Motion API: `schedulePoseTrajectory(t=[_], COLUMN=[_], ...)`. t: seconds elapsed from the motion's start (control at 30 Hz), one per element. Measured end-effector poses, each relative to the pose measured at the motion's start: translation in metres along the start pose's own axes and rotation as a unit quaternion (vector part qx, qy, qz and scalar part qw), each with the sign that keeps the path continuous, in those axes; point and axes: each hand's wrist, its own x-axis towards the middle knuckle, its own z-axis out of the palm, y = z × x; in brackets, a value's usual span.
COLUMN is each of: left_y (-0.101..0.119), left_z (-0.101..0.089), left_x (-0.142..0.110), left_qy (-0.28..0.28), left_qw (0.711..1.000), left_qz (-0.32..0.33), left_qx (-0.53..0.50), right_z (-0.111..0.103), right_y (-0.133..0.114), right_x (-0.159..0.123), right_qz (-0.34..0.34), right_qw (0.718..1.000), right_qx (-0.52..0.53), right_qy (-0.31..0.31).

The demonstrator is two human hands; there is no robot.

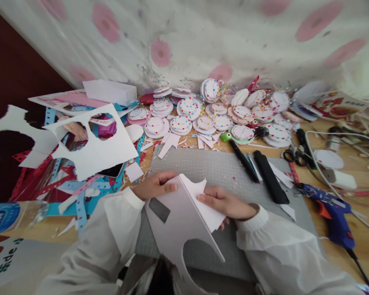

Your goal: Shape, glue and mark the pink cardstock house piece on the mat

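Note:
My left hand [156,185] grips the upper edge of a white cardboard sheet [175,225], its thumb lying on the face. The sheet has a rectangular hole and a large round cut-out at its lower edge. My right hand [229,203] is closed on a smaller white cardboard piece [193,190] with a curved cut edge. This piece lies against the sheet's right edge; whether the two are joined, I cannot tell. Both are held tilted over the grey cutting mat [199,162]. The fingers behind the cardboard are mostly hidden.
Several layered white discs with coloured dots [189,107] line the back. Cut-out cardboard scraps [110,143] and ribbons pile up at left, near a plastic bottle [17,217]. To the right are a black utility knife [270,176], a pen [244,162], scissors [295,156] and a blue glue gun [333,215].

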Motion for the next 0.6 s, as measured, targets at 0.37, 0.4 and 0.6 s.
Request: schedulePoseTrajectory(t=[0.37, 0.4, 0.6], left_y=[-0.007, -0.007, -0.004], left_z=[0.0, 0.0, 0.0], left_x=[-0.005, -0.005, -0.005], left_qy=[-0.048, -0.042, -0.038], left_qw=[0.985, 0.985, 0.987], left_qz=[-0.084, -0.082, -0.073], left_qx=[-0.146, -0.147, -0.134], right_z=[0.023, 0.022, 0.019], right_y=[0.007, 0.008, 0.006], right_x=[0.011, 0.011, 0.008], right_qz=[0.032, 0.029, -0.004], right_qw=[0.97, 0.97, 0.978], right_qx=[0.241, 0.239, 0.209], right_qy=[-0.004, -0.004, 0.002])
